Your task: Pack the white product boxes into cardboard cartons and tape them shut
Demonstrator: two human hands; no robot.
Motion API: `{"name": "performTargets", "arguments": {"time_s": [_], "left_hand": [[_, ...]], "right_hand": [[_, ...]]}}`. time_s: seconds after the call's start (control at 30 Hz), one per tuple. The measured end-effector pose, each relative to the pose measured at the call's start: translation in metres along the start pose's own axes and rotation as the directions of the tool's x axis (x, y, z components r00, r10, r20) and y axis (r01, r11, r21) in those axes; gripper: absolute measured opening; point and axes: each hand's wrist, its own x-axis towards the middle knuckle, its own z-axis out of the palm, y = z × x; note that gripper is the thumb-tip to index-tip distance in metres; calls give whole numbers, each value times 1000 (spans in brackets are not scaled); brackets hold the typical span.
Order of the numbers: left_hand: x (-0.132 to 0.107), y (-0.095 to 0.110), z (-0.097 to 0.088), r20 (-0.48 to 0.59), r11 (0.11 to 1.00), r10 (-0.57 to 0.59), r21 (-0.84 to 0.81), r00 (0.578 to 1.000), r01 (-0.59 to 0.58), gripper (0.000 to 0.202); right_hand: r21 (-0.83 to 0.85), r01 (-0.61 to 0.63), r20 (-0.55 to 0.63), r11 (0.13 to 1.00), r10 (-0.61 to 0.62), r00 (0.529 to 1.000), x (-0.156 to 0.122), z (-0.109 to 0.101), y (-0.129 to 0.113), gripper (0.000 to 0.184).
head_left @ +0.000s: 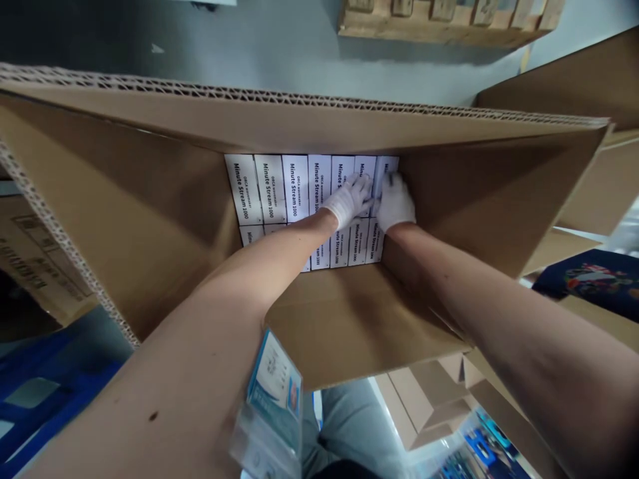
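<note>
Inside a deep brown carton (pixel 319 123), two rows of small white boxes (pixel 295 186) printed "Minute Stream 1000" stand side by side on the bottom. My left hand (pixel 352 199), in a white glove, lies over the boxes near the right end of the far row, fingers stretched out. At that row's right end, my gloved right hand (pixel 395 201) has its fingers bent around the last white box (pixel 384 169), close to the carton's right wall. My left forearm hides part of the near row.
The carton's tall walls surround both forearms. A badge in a clear holder (pixel 276 386) hangs beside my left arm. Beyond the carton is a wooden pallet (pixel 449 23). More brown cartons (pixel 424 399) stand at the right, and a blue frame (pixel 44 392) is at lower left.
</note>
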Motion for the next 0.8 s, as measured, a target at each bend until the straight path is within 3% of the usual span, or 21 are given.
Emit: {"name": "performTargets", "arguments": {"time_s": [0.1, 0.2, 0.3, 0.37, 0.47, 0.57, 0.63, 0.7, 0.8], "left_hand": [[-3, 5, -7, -4, 999, -44, -2, 999, 44, 70], [-10, 7, -10, 26, 996, -87, -29, 996, 87, 72], [-15, 8, -12, 63, 994, -96, -53, 993, 100, 74], [-14, 13, -12, 87, 997, -30, -68, 996, 36, 75], [-8, 26, -9, 167, 996, -11, -84, 986, 25, 74], [4, 40, -10, 240, 976, -167, -100, 956, 196, 72], [12, 47, -20, 288, 945, -242, -146, 927, 292, 72], [14, 54, -41, 341, 916, -293, -169, 893, 365, 69], [-8, 70, -94, 394, 892, -355, -130, 848, 433, 52]], "right_hand": [[87, -38, -60, 995, 44, 997, -20, 22, 3, 81], [161, -43, -42, 986, 50, 998, -19, 23, 1, 93], [215, -36, 84, 976, 18, 996, -24, 0, -8, 76], [247, -35, 190, 968, -13, 982, -51, -18, -20, 52], [326, 61, 266, 943, -154, 952, -138, -40, -43, 30], [448, 226, 154, 865, -324, 933, -252, -60, -60, 34], [542, 282, 44, 792, -362, 931, -321, -76, -62, 39], [626, 273, -13, 730, -340, 940, -377, -91, -58, 42], [713, 174, 23, 680, -271, 962, -440, -96, -42, 43]]}}
